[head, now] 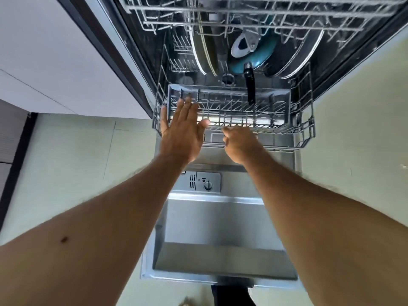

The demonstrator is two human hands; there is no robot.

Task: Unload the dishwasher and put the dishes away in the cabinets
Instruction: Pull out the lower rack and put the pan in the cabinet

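The dishwasher stands open, its steel door [220,228] folded down in front of me. The lower wire rack [306,129] is partly pulled out over the door. In it stand two pale plates [202,54], a teal pan [254,60] with a black handle [250,85], and a large round dish [306,56] at the right. A grey cutlery basket [280,102] sits along the rack's front. My left hand [182,131] lies flat with straight fingers on the rack's front left corner. My right hand [239,141] has its fingers curled round the rack's front rail.
The upper wire rack [242,16] hangs above the lower one. A detergent dispenser [202,181] is set into the door. White cabinet fronts [55,58] stand at the left, and pale floor tiles [77,162] lie on both sides of the door.
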